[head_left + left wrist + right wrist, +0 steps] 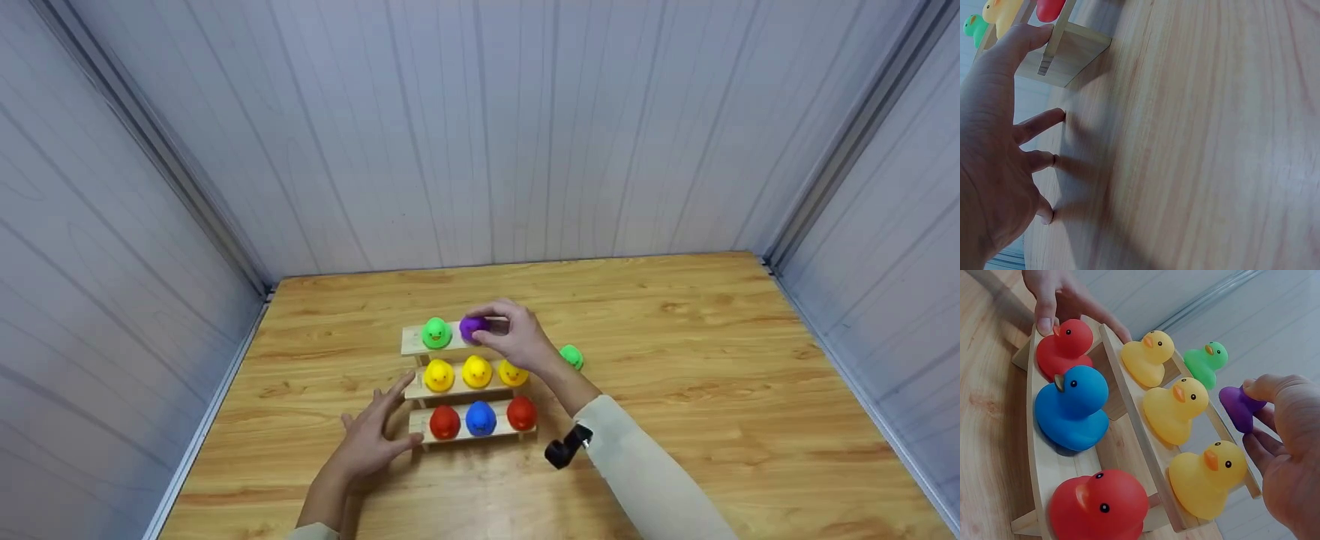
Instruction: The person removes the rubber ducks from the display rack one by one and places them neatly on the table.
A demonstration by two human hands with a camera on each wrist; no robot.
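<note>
A three-tier wooden rack (414, 341) stands on the table, bearing several rubber ducks. My right hand (517, 335) pinches a purple rubber duck (1237, 408) between thumb and fingers at the top tier, beside a green duck (436, 334). Whether the purple duck touches the board I cannot tell. My left hand (371, 439) touches the rack's left end with its thumb, fingers spread, some tips down on the table in the left wrist view. Yellow ducks, one of them (477, 371) central, fill the middle tier. A blue duck (1072, 410) sits between two red ducks on the lowest tier.
Another green duck (571, 356) lies on the wooden table (712, 375), right of the rack and partly behind my right forearm. Pale panel walls (480, 135) enclose the table at the back and both sides. A black device (568, 446) sticks out from my right sleeve.
</note>
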